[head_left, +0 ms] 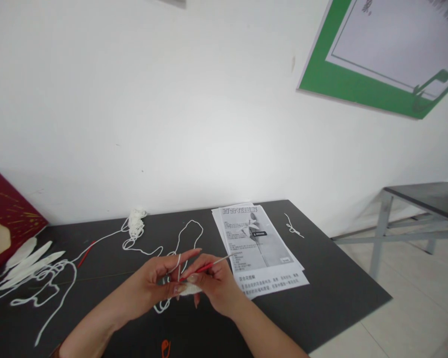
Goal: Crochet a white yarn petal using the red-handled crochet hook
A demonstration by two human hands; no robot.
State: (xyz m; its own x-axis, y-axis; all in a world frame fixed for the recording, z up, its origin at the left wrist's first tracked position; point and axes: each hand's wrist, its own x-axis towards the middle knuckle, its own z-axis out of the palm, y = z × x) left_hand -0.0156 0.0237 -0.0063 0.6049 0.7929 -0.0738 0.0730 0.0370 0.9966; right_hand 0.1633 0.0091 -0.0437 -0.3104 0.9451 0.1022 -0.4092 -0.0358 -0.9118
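Observation:
My left hand (159, 279) pinches a small white crocheted piece (189, 289) between thumb and fingers. White yarn is looped over its raised index finger. In my right hand (218, 283) is a crochet hook (206, 267) with a red grip, its metal shaft pointing up to the right and its other end close to the piece. The right fingertips also touch the crocheted piece, and the hook's tip is hidden among the fingers. Behind and below the hands, loose white yarn (189, 222) curves over the black table (321, 303).
Printed sheets (261, 248) lie right of my hands, a short knotted yarn piece (293, 229) beyond. A yarn bundle (136, 223) sits by the wall. At left are white crocheted petals (32, 261), a red stick-like tool (85, 253) and a dark red box (7, 214). An orange stitch marker (166, 348) lies in front.

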